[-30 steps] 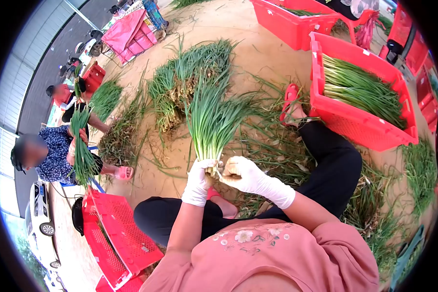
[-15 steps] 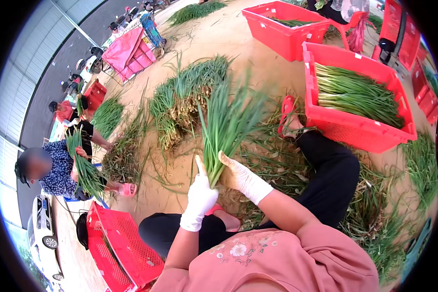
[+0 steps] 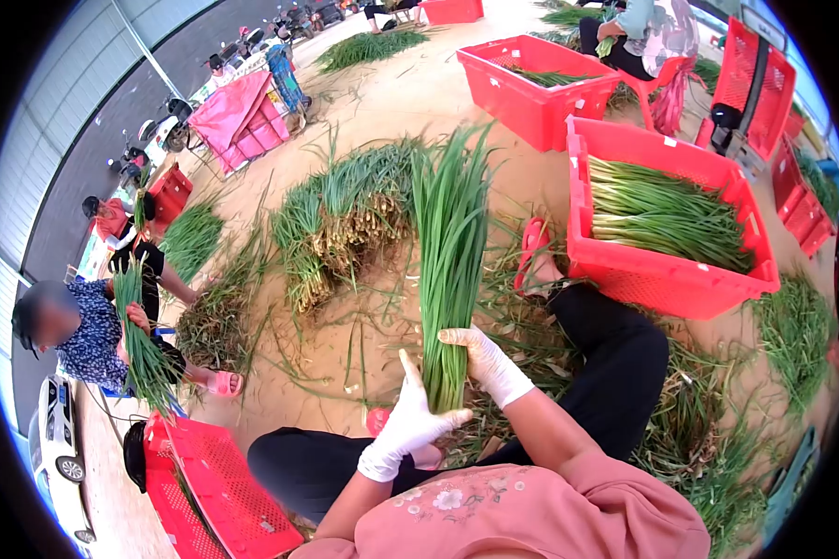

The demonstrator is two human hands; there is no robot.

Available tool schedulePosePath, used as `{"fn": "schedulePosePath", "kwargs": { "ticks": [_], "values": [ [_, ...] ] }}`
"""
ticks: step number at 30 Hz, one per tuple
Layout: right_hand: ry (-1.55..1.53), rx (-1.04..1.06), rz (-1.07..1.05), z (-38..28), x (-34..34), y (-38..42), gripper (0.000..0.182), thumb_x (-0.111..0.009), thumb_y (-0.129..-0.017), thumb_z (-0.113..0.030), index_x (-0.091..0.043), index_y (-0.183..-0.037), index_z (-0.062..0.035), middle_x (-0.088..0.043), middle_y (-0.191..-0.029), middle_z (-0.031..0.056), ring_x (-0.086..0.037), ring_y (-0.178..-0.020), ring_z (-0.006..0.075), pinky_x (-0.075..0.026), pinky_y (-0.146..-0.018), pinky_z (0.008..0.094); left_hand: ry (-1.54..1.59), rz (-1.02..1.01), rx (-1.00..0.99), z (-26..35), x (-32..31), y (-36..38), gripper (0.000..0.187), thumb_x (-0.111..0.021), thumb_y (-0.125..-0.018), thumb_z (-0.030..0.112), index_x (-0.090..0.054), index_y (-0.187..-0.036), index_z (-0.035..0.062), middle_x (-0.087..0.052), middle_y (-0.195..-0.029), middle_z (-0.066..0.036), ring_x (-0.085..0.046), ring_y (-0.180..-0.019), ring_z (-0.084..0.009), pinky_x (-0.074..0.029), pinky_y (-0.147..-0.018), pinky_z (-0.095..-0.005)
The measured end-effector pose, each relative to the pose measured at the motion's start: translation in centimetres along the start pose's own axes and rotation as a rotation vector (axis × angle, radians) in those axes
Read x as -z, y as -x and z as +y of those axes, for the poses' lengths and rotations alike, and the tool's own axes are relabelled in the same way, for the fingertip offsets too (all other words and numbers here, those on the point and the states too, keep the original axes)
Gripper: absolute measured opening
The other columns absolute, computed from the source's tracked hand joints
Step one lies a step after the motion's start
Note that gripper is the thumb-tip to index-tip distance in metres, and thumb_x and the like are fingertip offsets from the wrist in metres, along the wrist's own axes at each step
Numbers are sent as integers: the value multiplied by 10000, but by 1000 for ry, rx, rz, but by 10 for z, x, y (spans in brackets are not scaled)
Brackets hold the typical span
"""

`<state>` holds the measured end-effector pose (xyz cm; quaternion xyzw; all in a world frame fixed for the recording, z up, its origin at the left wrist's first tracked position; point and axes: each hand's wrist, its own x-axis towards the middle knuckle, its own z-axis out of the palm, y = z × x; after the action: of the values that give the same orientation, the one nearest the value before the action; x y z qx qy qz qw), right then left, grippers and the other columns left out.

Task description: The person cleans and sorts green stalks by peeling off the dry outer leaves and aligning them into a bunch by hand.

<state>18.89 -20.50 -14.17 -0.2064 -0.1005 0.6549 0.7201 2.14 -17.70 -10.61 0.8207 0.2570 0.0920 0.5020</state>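
Observation:
A bundle of long green stalks [image 3: 449,261] stands upright in front of me, its pale ends down. My right hand [image 3: 483,363], in a white glove, is wrapped round the lower right side of the bundle. My left hand [image 3: 414,421], also gloved, is beneath and left of the bundle, thumb pointing up and fingers spread under the stalk ends. Beyond the bundle lies a heap of untrimmed stalks [image 3: 345,210] with brown roots. To the right, a red crate [image 3: 671,279] holds cleaned stalks [image 3: 667,210].
Another red crate [image 3: 531,107] stands further back. At the lower left is a red perforated crate [image 3: 238,484]. A person in a blue patterned top [image 3: 93,326] holds stalks at the left. Loose leaves [image 3: 690,391] cover the ground round my legs.
The bundle has come more upright and its leaves look tidier. My left hand has moved down and opened below the stalk ends; my right hand has shifted right. The whole view has shifted slightly.

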Motion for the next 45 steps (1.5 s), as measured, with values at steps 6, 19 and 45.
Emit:
{"fn": "schedulePosePath", "kwargs": {
  "ticks": [6, 19, 45],
  "values": [
    [438, -3, -68, 11, 13, 8, 592, -746, -603, -80, -502, -1141, -34, -563, -1054, 45, -538, -963, 177, -441, -840, 312, 568, 92, -115, 19, 32, -76, 1015, -820, -597, 210, -178, -1343, -35, -459, -1232, -209, -505, -1074, -256, -416, -905, -353],
    [666, 120, 164, 0, -3, 24, 480, -752, -649, -59, -548, -1081, -18, -610, -945, 49, -576, -857, 153, -469, -766, 309, 1124, 83, 89, 13, 25, -72, 411, -686, -762, 198, -548, -1090, -6, -604, -1025, -81, -588, -897, -181, -484, -785, -323],
    [1285, 238, 25, -70, -57, 43, 251, -659, -778, -112, -616, -1021, -65, -628, -796, 55, -573, -691, 102, -469, -644, 243, 879, -137, 23, -21, 12, -89, 397, -734, -542, 5, -590, -912, 8, -635, -773, -69, -608, -702, -160, -493, -682, -297]
  ]
}}
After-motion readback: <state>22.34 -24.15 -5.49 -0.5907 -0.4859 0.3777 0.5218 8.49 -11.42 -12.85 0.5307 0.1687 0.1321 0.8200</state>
